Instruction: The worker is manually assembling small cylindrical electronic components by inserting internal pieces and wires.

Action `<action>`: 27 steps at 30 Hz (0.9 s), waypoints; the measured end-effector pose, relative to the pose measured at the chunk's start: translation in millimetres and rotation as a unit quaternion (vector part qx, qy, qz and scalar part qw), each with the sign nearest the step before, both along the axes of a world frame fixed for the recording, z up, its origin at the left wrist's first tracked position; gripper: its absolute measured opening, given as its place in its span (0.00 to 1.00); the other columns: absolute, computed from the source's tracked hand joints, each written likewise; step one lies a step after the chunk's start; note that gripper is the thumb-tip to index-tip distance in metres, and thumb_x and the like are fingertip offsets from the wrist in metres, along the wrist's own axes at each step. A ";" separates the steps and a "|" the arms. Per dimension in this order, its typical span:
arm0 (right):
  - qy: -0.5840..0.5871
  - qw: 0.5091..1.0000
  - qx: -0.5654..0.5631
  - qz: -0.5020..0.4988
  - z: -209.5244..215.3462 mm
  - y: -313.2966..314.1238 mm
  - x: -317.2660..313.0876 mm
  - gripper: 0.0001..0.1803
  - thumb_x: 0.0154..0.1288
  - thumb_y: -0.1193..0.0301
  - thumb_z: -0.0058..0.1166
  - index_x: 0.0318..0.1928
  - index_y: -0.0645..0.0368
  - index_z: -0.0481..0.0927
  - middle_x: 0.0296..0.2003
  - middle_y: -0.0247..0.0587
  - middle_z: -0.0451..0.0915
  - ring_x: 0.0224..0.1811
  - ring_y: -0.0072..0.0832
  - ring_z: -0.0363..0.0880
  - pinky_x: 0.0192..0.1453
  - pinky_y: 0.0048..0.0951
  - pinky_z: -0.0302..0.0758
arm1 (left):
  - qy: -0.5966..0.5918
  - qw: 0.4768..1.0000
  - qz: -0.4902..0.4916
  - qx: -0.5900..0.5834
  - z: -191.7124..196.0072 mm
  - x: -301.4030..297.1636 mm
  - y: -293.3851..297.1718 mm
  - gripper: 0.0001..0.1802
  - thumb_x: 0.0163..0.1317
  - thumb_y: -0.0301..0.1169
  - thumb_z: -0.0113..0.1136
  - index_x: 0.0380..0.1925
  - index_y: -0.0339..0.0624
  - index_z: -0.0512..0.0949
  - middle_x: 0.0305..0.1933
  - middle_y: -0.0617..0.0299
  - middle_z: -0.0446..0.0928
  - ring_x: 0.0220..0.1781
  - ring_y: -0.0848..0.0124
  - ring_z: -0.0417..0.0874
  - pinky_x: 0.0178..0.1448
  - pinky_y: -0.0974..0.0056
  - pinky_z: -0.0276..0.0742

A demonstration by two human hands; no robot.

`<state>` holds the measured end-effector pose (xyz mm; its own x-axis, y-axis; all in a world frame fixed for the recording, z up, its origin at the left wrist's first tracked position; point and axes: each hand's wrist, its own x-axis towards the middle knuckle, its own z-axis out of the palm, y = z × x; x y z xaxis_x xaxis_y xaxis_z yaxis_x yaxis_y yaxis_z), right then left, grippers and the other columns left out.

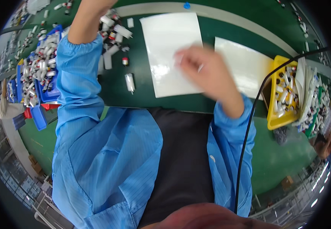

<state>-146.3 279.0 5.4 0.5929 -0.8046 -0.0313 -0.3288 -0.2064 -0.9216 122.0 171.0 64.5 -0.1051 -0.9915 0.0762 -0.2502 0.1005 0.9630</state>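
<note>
Under the blurred right hand (203,70) lies a white sheet (171,53).

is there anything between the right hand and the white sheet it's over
Nothing visible. The right hand, blurred, hovers directly over the white sheet; whether it touches is unclear. The loose vial lies off to the left.

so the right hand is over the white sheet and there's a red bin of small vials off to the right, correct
Not quite: the bin on the right is yellow, not red, as the head view shows. The rest holds: the right hand, blurred, is over the white sheet, and the bin holds small vials.
</note>
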 end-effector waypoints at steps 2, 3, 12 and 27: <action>0.092 0.974 -0.188 0.082 -18.7 34.0 12.1 0.15 0.61 0.79 0.52 0.48 0.66 0.81 0.37 0.53 0.79 0.42 0.49 0.81 0.47 0.41 0.79 | -0.251 0.964 0.012 -0.091 -34.8 101.7 -46.1 0.16 0.64 0.26 0.67 0.51 0.33 0.82 0.46 0.60 0.85 0.46 0.71 0.87 0.50 0.66 0.84; 0.109 0.972 -0.192 0.079 -18.9 38.0 16.2 0.16 0.58 0.81 0.50 0.48 0.71 0.79 0.39 0.52 0.77 0.42 0.48 0.80 0.47 0.41 0.79 | -0.312 0.945 0.043 -0.092 -39.6 119.8 -58.6 0.19 0.61 0.29 0.71 0.51 0.35 0.82 0.42 0.61 0.86 0.43 0.72 0.87 0.46 0.67 0.83; 0.114 0.962 -0.244 0.052 -21.9 44.3 20.3 0.16 0.53 0.80 0.54 0.45 0.68 0.77 0.40 0.45 0.72 0.38 0.38 0.76 0.42 0.36 0.79 | -0.456 0.886 0.048 -0.077 -111.0 163.8 -151.5 0.29 0.59 0.39 0.69 0.59 0.40 0.79 0.54 0.45 0.83 0.58 0.54 0.83 0.65 0.56 0.76; 0.157 0.948 -0.272 0.050 -29.6 54.0 21.7 0.10 0.54 0.79 0.54 0.39 0.63 0.74 0.41 0.47 0.72 0.37 0.39 0.75 0.44 0.38 0.77 | 0.138 0.988 0.069 -0.028 -42.4 42.1 -94.9 0.18 0.74 0.39 0.55 0.52 0.36 0.76 0.51 0.56 0.81 0.55 0.63 0.82 0.54 0.59 0.78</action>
